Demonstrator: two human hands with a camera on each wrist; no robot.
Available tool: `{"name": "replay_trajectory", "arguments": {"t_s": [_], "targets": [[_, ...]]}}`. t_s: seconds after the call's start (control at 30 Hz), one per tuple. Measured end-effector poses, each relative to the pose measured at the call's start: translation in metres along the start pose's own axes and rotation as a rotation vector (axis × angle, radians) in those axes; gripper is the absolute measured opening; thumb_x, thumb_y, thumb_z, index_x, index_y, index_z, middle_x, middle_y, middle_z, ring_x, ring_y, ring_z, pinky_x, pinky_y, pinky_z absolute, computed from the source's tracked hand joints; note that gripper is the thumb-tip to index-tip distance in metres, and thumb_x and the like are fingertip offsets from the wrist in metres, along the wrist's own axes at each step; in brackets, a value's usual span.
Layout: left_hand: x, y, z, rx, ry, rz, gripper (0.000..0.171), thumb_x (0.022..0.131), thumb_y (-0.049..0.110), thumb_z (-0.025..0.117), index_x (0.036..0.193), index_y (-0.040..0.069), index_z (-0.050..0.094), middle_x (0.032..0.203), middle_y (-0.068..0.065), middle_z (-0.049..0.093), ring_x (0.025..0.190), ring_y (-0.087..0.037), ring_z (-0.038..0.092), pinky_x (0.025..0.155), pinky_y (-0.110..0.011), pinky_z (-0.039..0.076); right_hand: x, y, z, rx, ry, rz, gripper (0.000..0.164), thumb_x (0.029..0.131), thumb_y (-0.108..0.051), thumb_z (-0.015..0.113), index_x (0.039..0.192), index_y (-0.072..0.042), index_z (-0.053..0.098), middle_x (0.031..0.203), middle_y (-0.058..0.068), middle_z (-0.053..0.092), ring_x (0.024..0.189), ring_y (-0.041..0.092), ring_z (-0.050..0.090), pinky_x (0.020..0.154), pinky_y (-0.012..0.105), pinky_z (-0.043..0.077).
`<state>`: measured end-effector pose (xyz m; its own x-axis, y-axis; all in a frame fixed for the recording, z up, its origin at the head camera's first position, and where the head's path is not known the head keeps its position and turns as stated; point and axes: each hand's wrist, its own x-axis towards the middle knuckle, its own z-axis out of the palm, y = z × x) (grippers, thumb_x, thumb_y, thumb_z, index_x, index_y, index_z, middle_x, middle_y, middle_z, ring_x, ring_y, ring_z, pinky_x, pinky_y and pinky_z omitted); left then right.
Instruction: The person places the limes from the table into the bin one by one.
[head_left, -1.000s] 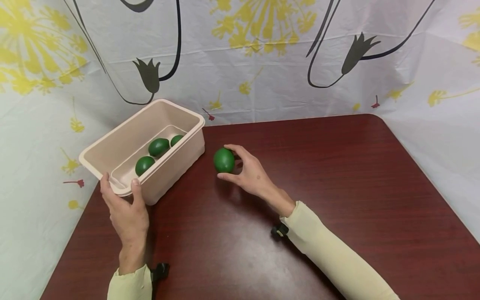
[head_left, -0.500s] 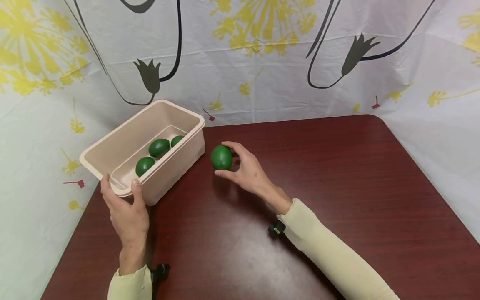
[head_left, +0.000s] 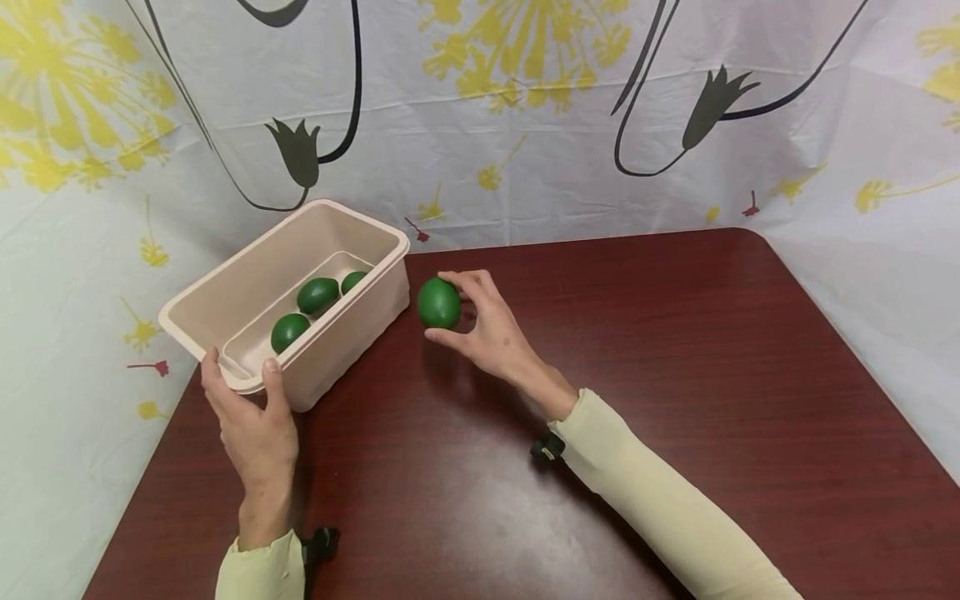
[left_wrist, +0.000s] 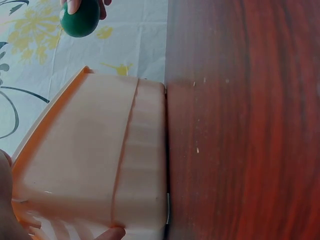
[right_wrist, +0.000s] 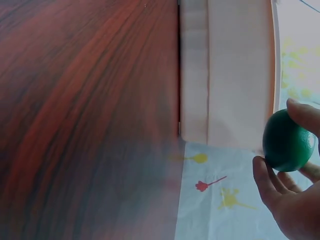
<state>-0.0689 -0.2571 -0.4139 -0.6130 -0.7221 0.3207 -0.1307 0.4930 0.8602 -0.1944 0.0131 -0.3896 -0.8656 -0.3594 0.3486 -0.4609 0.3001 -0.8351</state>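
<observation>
My right hand [head_left: 498, 337] pinches a smooth green lime [head_left: 438, 304] between thumb and fingers, above the table and just right of a beige plastic bin [head_left: 348, 337]. The right wrist view shows this lime [right_wrist: 287, 141] in the fingers near the bin's rim. With my left hand [head_left: 258, 437] I hold the bin's near end, thumb and fingers at its rim. Inside lie three more limes: a near one [head_left: 290, 333], a middle one [head_left: 318, 296] and a far one [head_left: 353, 283] partly hidden by the bin wall.
The bin stands at the left of a dark red wood-grain table [head_left: 637, 333]. A white sheet [head_left: 555, 183] with yellow and grey flower prints hangs behind the table and along its sides.
My right hand has carried the lime slightly left and farther away from me, closer to the bin. The left hand and the bin have stayed in place.
</observation>
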Motion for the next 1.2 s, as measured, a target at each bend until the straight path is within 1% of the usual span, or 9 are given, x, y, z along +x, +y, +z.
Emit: {"name": "replay_trajectory", "arguments": {"t_s": [0.1,0.2,0.4,0.6,0.83,1.0,1.2], "targets": [[0.000,0.000,0.000,-0.002,-0.002,0.000,0.072,0.098,0.053,0.059,0.161,0.038,0.029,0.165,-0.004,0.038,0.143,-0.042,0.048,0.113,-0.069,0.034,0.002,-0.002,0.000,-0.001,-0.004,0.001,0.078,0.081,-0.019,0.090,0.150,-0.014,0.053,0.133,0.010,0.051,0.113,0.027,0.067,0.102,0.041,0.056],[0.000,0.000,0.000,-0.002,-0.003,0.001,0.071,0.098,0.053,0.059,0.161,0.038,0.029,0.165,-0.004,0.038,0.144,-0.041,0.048,0.113,-0.069,0.033,0.004,-0.003,0.001,0.011,-0.006,-0.008,0.078,0.082,-0.017,0.089,0.150,-0.013,0.053,0.134,0.011,0.051,0.115,0.028,0.066,0.104,0.042,0.056],[0.000,0.000,0.000,-0.004,0.007,0.007,0.072,0.097,0.053,0.060,0.161,0.037,0.030,0.166,-0.003,0.038,0.144,-0.041,0.048,0.113,-0.069,0.033,0.008,-0.006,0.003,0.029,-0.004,-0.014,0.078,0.084,-0.012,0.087,0.152,-0.009,0.050,0.134,0.011,0.051,0.119,0.028,0.065,0.105,0.038,0.055],[0.000,-0.001,0.001,-0.005,0.010,0.011,0.072,0.097,0.053,0.060,0.161,0.037,0.030,0.166,-0.002,0.038,0.145,-0.040,0.047,0.114,-0.068,0.034,0.011,-0.009,0.005,0.038,0.003,-0.023,0.075,0.084,-0.012,0.086,0.151,-0.012,0.050,0.133,0.010,0.053,0.118,0.025,0.065,0.103,0.034,0.055],[0.001,-0.002,0.001,-0.004,0.008,0.013,0.072,0.097,0.053,0.060,0.161,0.038,0.030,0.166,-0.004,0.038,0.144,-0.040,0.048,0.114,-0.069,0.034,0.015,-0.011,0.006,0.036,0.025,-0.039,0.075,0.083,-0.012,0.087,0.149,-0.010,0.051,0.132,0.008,0.057,0.119,0.024,0.065,0.101,0.035,0.057],[0.000,-0.002,0.001,-0.003,0.008,0.011,0.072,0.098,0.053,0.060,0.161,0.038,0.030,0.166,-0.001,0.037,0.145,-0.039,0.047,0.114,-0.069,0.033,0.018,-0.011,0.006,0.040,0.023,-0.048,0.074,0.083,-0.014,0.088,0.148,-0.014,0.053,0.131,0.005,0.060,0.116,0.022,0.067,0.099,0.032,0.057],[-0.001,-0.001,0.001,-0.005,0.011,0.008,0.072,0.097,0.053,0.060,0.161,0.038,0.030,0.166,0.000,0.037,0.145,-0.040,0.047,0.114,-0.069,0.033,0.020,-0.013,0.006,0.045,0.001,-0.045,0.074,0.084,-0.015,0.088,0.149,-0.018,0.053,0.132,0.004,0.060,0.110,0.021,0.070,0.092,0.030,0.059]]}}
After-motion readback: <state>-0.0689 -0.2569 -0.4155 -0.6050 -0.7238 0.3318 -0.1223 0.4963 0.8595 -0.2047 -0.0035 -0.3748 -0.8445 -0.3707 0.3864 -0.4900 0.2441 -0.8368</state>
